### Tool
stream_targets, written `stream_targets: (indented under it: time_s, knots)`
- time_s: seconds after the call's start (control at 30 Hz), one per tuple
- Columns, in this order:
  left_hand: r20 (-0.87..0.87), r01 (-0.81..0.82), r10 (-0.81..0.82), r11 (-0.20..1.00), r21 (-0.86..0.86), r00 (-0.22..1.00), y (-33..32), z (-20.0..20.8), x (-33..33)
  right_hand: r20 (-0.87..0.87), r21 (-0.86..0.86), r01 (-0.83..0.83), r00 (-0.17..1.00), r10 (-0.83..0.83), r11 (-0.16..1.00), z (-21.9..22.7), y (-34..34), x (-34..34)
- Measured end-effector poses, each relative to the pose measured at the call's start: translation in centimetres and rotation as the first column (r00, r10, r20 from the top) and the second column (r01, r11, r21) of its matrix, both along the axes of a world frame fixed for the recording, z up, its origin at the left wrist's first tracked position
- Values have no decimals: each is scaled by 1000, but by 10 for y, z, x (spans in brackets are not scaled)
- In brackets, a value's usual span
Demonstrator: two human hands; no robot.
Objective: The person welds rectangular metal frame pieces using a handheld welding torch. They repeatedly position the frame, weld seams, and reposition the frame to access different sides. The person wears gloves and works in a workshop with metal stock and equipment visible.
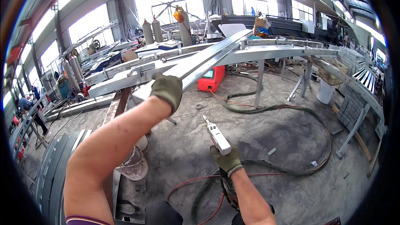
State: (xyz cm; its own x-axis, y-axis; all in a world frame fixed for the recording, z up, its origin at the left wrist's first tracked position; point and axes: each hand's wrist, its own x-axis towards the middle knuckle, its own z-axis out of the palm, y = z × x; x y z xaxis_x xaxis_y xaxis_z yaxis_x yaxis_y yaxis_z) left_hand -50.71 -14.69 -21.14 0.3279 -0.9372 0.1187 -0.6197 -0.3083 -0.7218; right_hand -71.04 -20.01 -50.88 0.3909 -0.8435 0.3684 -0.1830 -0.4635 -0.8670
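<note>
My left hand (166,91), in an olive-green work glove, is closed around the near end of a long silver metal beam (208,58). The beam slants away to the upper right, lying across other metal rails of a frame (275,54). Low in the middle, my right hand (227,157), gloved the same way, grips a white handheld welding gun (218,137). Its narrow nozzle points up and away, apart from the beam. A dark sheathed cable (266,163) and a thin red hose run from the gun across the floor.
Behind the beam stands a red machine (217,75) with a small screen. Dirty buckets (135,164) sit below my left arm, near stacked metal profiles (52,171). Cable loops lie on the concrete floor. A white bucket (325,91) is at right, gas cylinders (157,30) at the back.
</note>
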Motion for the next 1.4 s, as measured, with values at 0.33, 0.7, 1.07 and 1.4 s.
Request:
stream_targets:
  time_s: [0.33,0.7,1.07,1.4]
  knots:
    - [-773,-268,82,956,-117,629,5,54,81,102,-1,-69,992,69,998,4,9,-1]
    - [-498,-179,12,940,-290,867,11,56,20,40,-1,37,999,-37,999,2,-11,-3]
    - [160,29,43,905,-425,986,-2,-19,21,138,98,12,990,-26,995,8,-9,-6]
    - [244,162,-71,914,-373,967,-5,-48,-6,182,44,-33,983,24,999,31,6,-18]
